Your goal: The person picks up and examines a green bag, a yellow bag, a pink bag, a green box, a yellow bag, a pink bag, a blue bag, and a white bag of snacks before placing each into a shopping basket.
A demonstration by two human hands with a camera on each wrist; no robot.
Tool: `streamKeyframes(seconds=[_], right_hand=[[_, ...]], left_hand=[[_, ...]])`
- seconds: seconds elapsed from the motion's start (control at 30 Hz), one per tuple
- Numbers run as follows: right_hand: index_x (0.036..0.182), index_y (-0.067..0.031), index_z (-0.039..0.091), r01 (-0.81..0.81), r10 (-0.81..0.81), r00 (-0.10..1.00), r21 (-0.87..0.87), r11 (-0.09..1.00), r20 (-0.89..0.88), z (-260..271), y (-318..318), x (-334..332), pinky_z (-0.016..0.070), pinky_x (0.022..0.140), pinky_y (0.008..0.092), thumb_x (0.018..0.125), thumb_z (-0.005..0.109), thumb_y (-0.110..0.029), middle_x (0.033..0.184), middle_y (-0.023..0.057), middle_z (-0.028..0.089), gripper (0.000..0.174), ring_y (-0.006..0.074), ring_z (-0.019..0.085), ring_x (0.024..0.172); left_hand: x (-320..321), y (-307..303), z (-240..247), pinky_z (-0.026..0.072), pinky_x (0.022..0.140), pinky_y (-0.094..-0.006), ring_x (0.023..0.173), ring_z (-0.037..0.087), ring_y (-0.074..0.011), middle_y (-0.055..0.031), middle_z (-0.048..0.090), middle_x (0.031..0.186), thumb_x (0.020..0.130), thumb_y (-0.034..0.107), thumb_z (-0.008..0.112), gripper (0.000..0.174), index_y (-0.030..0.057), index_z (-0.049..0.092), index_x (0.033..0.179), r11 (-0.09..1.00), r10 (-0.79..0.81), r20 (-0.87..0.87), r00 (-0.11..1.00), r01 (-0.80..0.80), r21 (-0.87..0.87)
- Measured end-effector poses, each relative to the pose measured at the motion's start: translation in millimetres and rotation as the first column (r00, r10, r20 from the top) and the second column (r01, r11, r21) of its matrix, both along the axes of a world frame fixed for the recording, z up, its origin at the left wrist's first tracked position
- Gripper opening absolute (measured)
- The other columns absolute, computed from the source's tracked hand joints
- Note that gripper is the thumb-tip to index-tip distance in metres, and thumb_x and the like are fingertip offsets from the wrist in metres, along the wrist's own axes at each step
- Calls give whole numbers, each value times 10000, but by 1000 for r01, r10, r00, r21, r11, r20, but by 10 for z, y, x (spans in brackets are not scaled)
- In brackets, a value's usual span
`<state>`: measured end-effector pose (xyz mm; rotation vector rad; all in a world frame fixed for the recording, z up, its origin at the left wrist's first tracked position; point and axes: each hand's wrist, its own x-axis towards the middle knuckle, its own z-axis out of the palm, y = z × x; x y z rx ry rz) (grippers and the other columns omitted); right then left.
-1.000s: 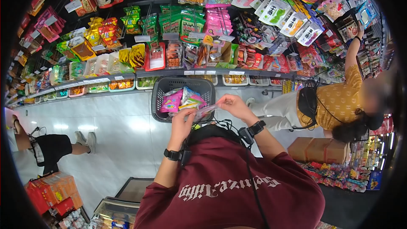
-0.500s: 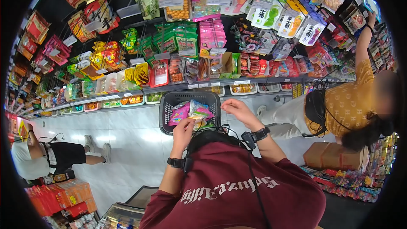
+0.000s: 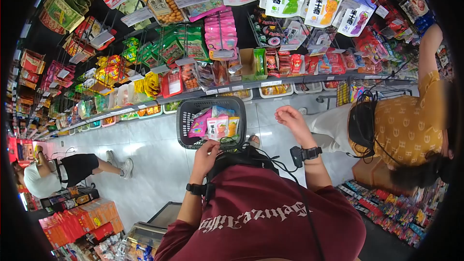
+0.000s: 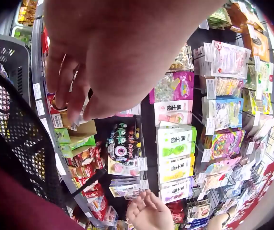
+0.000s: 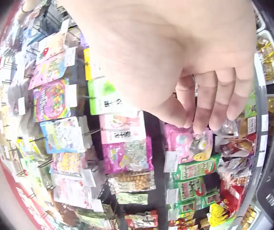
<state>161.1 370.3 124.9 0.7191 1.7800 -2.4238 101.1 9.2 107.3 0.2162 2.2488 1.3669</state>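
Observation:
A dark grey shopping basket (image 3: 180,126) sits in front of the person's waist. It holds a pink bag (image 3: 198,124), a bluish pack behind, a white pouch (image 3: 217,128) and a yellow pouch (image 3: 233,125). Close to the basket's near rim is the left hand (image 3: 207,152), fingers loosely bent and nothing seen in them. The right hand (image 3: 292,118) is raised to the right of the basket, empty, with fingers loosely curled. In the right wrist view that hand (image 5: 189,67) overlaps the hanging snack packs behind it.
A snack shelf (image 3: 251,97) with hanging packs and price tags runs across the front. At right, another person in a yellow shirt (image 3: 401,116) reaches to the rack. A person in a white top (image 3: 41,179) stands at left. Orange boxes (image 3: 92,217) are stacked lower left.
The hands held a clear plastic packet between them, then moved apart. The right hand has drawn away rightward, the left back to the near rim. White and yellow pouches now show in the basket.

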Motion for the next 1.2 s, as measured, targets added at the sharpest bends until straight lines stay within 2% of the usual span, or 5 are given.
streamKeyframes(seconds=[0.27,0.53,0.8,1.1,1.2], right_hand=[[1118,-83,654,10,-18,973,37,999,231,-725,530,61,504,841,261,971,629,-243,1035,23,687,219,111,645,934],[1124,-100,651,60,-61,970,9,998,235,-735,269,5,505,832,260,960,637,-236,1035,14,681,213,111,639,918],[1134,-104,651,-24,-14,963,136,990,268,-581,135,-301,506,846,264,962,636,-238,1048,12,682,218,108,636,937],[1159,-73,644,-277,223,938,188,942,264,-691,233,-1531,512,853,269,984,611,-240,1057,25,669,244,121,642,991],[1164,-54,629,-306,279,947,187,933,158,-783,299,-2096,517,827,261,975,626,-196,1036,34,659,237,115,633,924]], left_hand=[[17,242,-86,517,861,-301,943,686,-159,-83,726,980,974,128,610,189,-6,679,1090,1000,-30,21,999,30,8],[-326,126,-11,526,822,-293,907,689,-157,-88,728,963,981,150,610,207,7,673,1116,993,-118,-85,989,115,-30],[-717,-134,-329,532,803,-303,886,700,-186,-98,727,954,973,161,626,195,20,681,1097,995,-67,44,997,63,81],[-1648,244,-871,517,760,-295,854,651,-146,-82,702,972,976,109,604,232,32,609,1195,979,24,-13,1000,-21,203],[-2087,602,-916,490,855,-275,963,605,-126,-50,632,1056,979,33,561,326,48,522,1302,968,88,-80,993,-66,243]])
